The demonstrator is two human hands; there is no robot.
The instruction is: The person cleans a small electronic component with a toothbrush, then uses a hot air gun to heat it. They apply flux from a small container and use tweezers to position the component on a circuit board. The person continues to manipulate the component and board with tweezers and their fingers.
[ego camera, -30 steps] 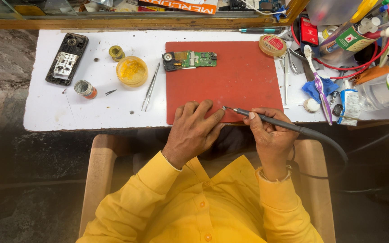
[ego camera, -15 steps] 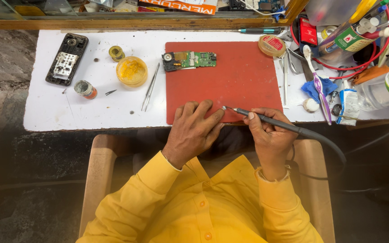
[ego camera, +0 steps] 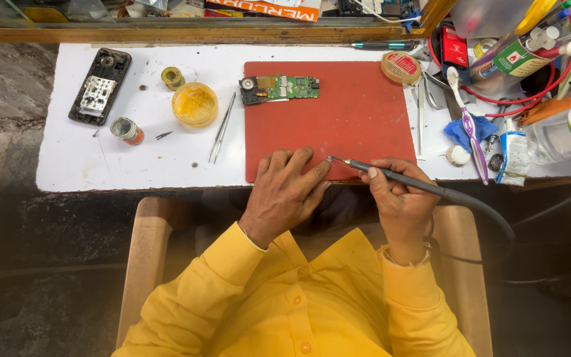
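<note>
We count one soldering iron (ego camera: 404, 178), one circuit board (ego camera: 279, 88), one pair of tweezers (ego camera: 222, 127) and one opened phone body (ego camera: 100, 86). The right hand (ego camera: 401, 198) is clenched around the soldering iron's handle; its tip points left, just beside the left hand's fingertips (ego camera: 324, 166). The left hand (ego camera: 285, 192) lies flat and released on the red mat's (ego camera: 351, 125) near edge. The circuit board sits well apart, at the mat's far left corner.
</note>
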